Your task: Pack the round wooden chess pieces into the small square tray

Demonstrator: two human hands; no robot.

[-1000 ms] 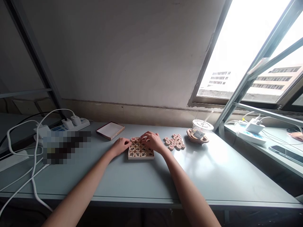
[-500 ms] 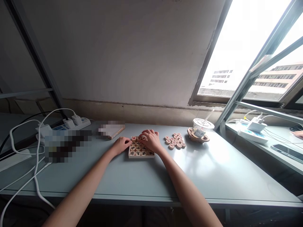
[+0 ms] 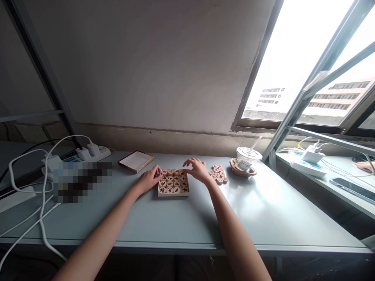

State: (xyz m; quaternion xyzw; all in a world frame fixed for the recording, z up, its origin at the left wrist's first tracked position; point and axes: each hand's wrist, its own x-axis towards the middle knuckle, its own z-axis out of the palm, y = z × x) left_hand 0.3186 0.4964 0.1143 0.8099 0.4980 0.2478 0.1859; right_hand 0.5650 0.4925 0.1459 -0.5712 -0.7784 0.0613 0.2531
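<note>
A shallow box (image 3: pixel 173 194) stands on the desk in front of me, filled with rows of round wooden Chinese chess pieces (image 3: pixel 176 184) bearing black and red characters. My left hand (image 3: pixel 150 179) has its fingers curled against the box's left wall and steadies it. At the box's upper right corner hovers my right hand (image 3: pixel 195 170), thumb and fingers apart, with nothing visible in its grasp. Just right of that hand lies a cluster of loose Chinese chess pieces (image 3: pixel 218 174) with red characters; the hand and wrist hide some of them.
The open box lid (image 3: pixel 136 160) lies behind my left hand. A lidded plastic cup (image 3: pixel 247 158) with a straw sits in a wooden basket (image 3: pixel 253 171). Power strips and white cables (image 3: pixel 43 203) spread over the left. A phone (image 3: pixel 353 188) and another person's hand (image 3: pixel 365 166) are far right.
My right hand has lifted off the pieces in the box and shifted right, uncovering the right column. My left hand stays at the box's left side.
</note>
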